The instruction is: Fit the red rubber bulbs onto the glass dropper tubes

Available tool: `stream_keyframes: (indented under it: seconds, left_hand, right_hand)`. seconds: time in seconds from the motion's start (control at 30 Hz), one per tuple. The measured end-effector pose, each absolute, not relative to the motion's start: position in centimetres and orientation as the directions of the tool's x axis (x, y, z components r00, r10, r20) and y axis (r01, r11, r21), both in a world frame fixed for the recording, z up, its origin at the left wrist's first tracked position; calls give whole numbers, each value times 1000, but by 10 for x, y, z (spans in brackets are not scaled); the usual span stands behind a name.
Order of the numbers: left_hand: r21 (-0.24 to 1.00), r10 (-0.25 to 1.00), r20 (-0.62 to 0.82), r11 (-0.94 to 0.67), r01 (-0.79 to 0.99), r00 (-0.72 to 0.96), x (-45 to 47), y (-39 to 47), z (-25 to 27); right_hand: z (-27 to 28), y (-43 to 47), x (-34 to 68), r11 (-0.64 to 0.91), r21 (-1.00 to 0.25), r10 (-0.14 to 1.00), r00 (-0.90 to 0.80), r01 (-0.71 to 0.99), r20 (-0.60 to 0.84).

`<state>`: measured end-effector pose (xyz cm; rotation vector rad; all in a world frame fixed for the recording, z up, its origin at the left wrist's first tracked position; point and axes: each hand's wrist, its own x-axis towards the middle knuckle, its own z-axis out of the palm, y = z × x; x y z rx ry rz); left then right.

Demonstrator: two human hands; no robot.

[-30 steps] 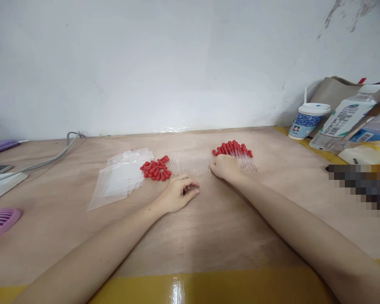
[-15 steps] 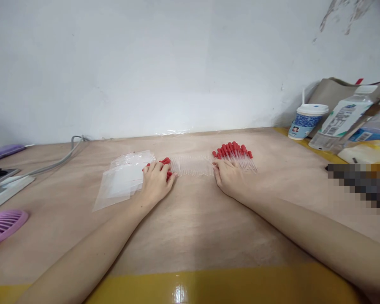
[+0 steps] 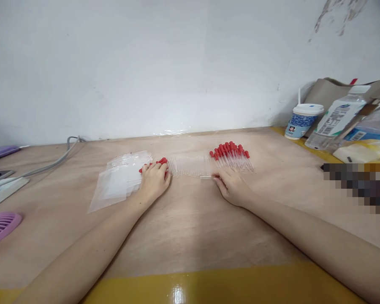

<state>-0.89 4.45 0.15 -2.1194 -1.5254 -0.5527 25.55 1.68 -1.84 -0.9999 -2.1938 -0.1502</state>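
My right hand (image 3: 232, 185) pinches a thin clear dropper tube (image 3: 207, 177), which points left, level above the table. Just behind it, droppers with red bulbs (image 3: 230, 148) lie fanned side by side. A row of bare clear tubes (image 3: 188, 166) stretches between my hands. On the left, my left hand (image 3: 156, 179) has its fingers curled down over loose red rubber bulbs (image 3: 161, 161), its thumb drawn in against them; the fingertips are partly hidden. Clear plastic bags (image 3: 117, 179) lie in an overlapping stack beside that hand.
At the right stand a lidded paper cup (image 3: 304, 121) with a straw and a plastic bottle (image 3: 338, 116), with a grey bag (image 3: 324, 95) behind. A power strip (image 3: 9, 192) with a grey cable and a pink slatted object (image 3: 3, 226) lie at the left. A wall closes the back.
My right hand has drawn a tube out of the row, toward me. My left thumb has closed in toward the fingers at the red bulbs. The view has shifted slightly.
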Motion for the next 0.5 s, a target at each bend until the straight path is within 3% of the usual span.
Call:
stream_keyframes:
  seconds: [0.2, 0.3, 0.4, 0.5]
  left_hand:
    - [-271, 698, 606, -270, 924, 382, -5, 36, 13]
    - [-256, 636, 635, -363, 896, 439, 5, 24, 19]
    - [-57, 611, 632, -577, 815, 477, 17, 12, 18]
    - [191, 665, 547, -691, 697, 509, 25, 4, 10]
  right_hand:
    - [-18, 17, 255, 692, -165, 616, -456, 703, 642]
    - [-18, 16, 255, 687, -174, 627, -454, 706, 633]
    - [-17, 16, 257, 679, -177, 634, -449, 712, 630]
    - [-16, 15, 260, 675, -174, 636, -444, 717, 631]
